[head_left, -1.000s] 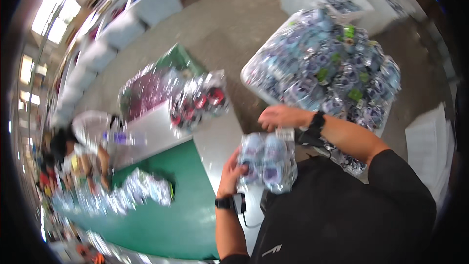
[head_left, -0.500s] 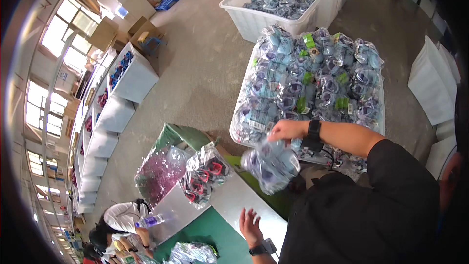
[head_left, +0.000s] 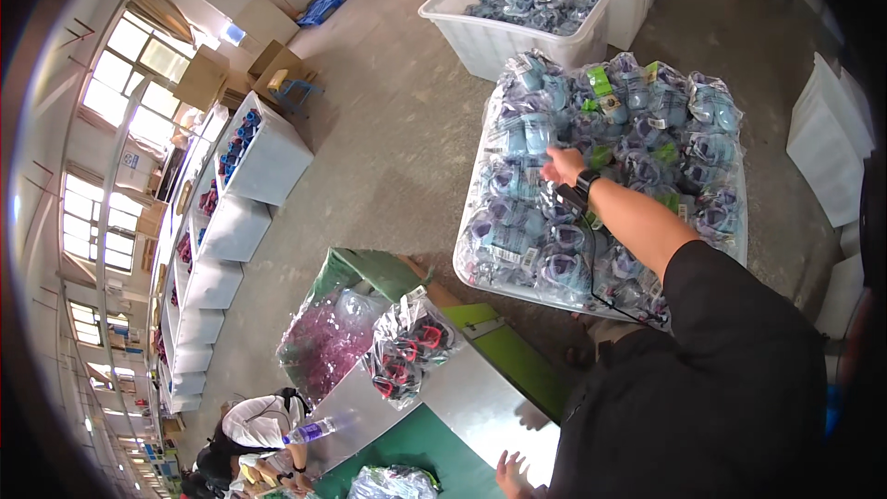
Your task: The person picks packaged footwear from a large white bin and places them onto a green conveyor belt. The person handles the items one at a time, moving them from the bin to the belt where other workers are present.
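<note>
At the far left a co-worker in a white top (head_left: 261,420) bends low beside a clear bottle (head_left: 309,431), well apart from the person's reach; next comes a bag of pink items (head_left: 321,344) and, just beside it, a clear bag of red and black goods (head_left: 409,351) standing at the edge of the grey panel (head_left: 467,402) on the green table (head_left: 407,453); that bag sits close to the rim and looks top-heavy, so a knock to the table could tip it to the floor. The left hand (head_left: 514,479) rests flat on the table near the lower edge, fingers spread and holding nothing; leaning weight on it there could shift the panel. Further right, the right hand (head_left: 564,166) stretches out over the heaped tray of blue packets (head_left: 605,185), palm down and loosely open, touching the top of the pile without a grip on any one packet; the heap rises above the tray's rim (head_left: 739,249), and slick wrappers may slide, so pressing or dragging there could send packets over the edge. A thin dark cord (head_left: 601,277) trails from the wrist across the packets; it could snag one when the arm pulls away. Beyond stands a white tub (head_left: 517,42) of similar packets.
</note>
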`<state>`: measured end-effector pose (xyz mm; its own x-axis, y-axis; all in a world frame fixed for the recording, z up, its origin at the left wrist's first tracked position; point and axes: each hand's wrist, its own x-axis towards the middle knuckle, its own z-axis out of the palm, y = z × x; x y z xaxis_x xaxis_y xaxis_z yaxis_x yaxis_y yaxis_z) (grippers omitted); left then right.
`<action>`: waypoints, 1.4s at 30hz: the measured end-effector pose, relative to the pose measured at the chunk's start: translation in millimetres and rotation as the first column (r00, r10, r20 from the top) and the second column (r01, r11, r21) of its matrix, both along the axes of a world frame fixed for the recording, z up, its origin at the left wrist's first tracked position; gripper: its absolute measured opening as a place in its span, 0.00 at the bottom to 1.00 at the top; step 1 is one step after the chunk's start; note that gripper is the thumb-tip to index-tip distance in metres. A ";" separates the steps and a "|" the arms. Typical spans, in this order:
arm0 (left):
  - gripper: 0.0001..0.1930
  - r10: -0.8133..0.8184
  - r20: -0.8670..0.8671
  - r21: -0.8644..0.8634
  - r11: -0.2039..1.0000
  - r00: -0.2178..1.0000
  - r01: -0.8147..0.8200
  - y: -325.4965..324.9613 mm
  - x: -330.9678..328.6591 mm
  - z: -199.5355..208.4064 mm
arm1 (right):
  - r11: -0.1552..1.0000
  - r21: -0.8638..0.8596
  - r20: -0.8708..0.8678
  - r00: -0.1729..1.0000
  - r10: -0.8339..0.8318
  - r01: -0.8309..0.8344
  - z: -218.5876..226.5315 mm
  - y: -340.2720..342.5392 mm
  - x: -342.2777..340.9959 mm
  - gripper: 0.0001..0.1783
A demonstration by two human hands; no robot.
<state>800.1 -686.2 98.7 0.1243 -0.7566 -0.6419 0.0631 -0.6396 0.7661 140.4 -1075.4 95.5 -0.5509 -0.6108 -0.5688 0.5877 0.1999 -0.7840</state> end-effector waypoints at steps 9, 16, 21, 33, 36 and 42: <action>0.25 0.147 0.050 0.219 0.963 0.988 -0.154 45.3 9.4 -19.7 | 0.833 -0.016 -0.179 0.821 0.542 -0.553 48.9 60.7 90.6 0.17; 0.19 0.027 0.469 0.010 0.999 0.883 -0.037 16.9 50.3 -45.0 | 0.775 0.015 -0.320 0.731 0.603 -0.632 76.4 148.1 111.3 0.14; 0.24 0.117 0.773 -0.132 0.991 0.623 -0.022 -13.6 129.2 -64.5 | 0.779 0.170 -0.327 0.711 0.622 -0.603 70.1 211.6 129.9 0.14; 0.31 0.065 0.945 -0.052 0.997 0.321 -0.050 -52.4 259.8 -83.8 | 0.681 0.366 -0.345 0.587 0.732 -0.634 97.9 283.0 150.1 0.14; 0.33 0.200 0.966 -0.211 0.976 0.161 0.049 -32.5 203.7 -83.7 | 0.661 0.400 -0.310 0.585 0.750 -0.635 101.3 290.9 156.3 0.15; 0.32 0.362 0.775 -0.276 0.931 0.519 -0.237 48.0 121.2 -124.7 | 0.574 0.425 -0.253 0.517 0.818 -0.700 88.1 298.3 165.3 0.15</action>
